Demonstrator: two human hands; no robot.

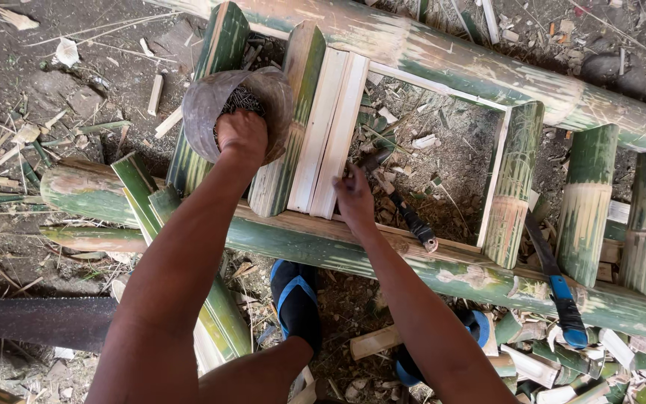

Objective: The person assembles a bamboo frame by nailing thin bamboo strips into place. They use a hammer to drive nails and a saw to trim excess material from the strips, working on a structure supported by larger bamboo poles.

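My left hand reaches into a round dark metal bowl that holds several small nails; the fingers are hidden inside it. My right hand rests on the end of a pale split bamboo slat, with its fingers pinched at the wood, right beside a hammer with a black handle. The slats lie across a long green bamboo pole. Whether the pinched fingers hold a nail is too small to tell.
A blue-handled knife leans on the lower pole at the right. More green bamboo slats span to the upper pole. A dark saw blade lies lower left. My blue and black shoes stand among offcuts.
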